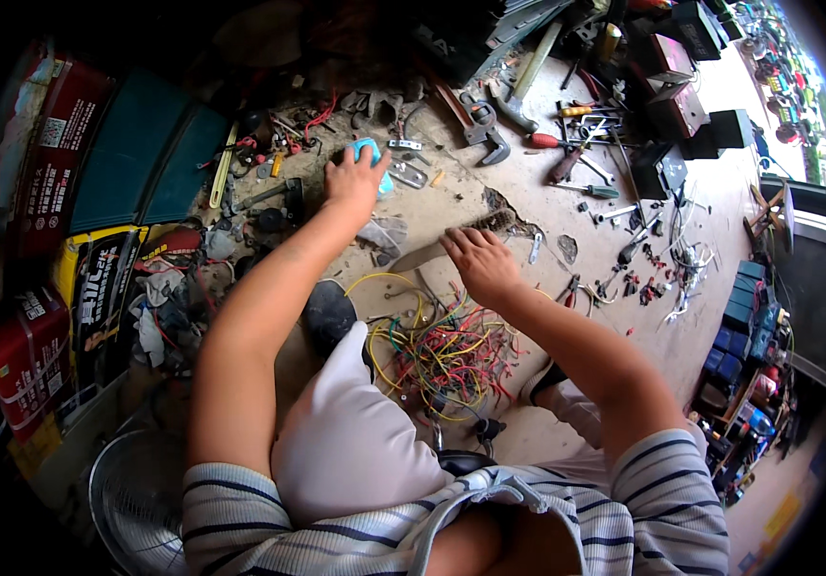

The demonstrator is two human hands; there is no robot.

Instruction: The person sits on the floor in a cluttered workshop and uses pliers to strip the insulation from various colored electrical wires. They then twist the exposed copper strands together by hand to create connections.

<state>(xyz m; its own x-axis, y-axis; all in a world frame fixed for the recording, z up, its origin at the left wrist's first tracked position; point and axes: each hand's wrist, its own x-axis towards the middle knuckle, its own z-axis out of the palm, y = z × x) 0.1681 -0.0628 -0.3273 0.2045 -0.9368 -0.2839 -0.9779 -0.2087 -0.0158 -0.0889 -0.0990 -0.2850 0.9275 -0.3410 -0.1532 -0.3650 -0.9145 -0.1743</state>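
Observation:
My left hand is at the upper middle, its fingers bent over a small light blue thing. The fingers cover part of it, and I cannot tell its kind. Beside it lie a small metal plate and a longer slotted metal piece. Further right and nearer to me, my right hand is closed over a brush. Its pale handle shows left of the fingers, and dark bristles show beyond them. A heap of red, yellow and green wires lies below my right hand, between my feet.
A hammer, an adjustable wrench and several screwdrivers lie at the upper right. Dark battery-like blocks stand beyond them. Boxes line the left side, with a fan at lower left. The floor is cracked near the brush.

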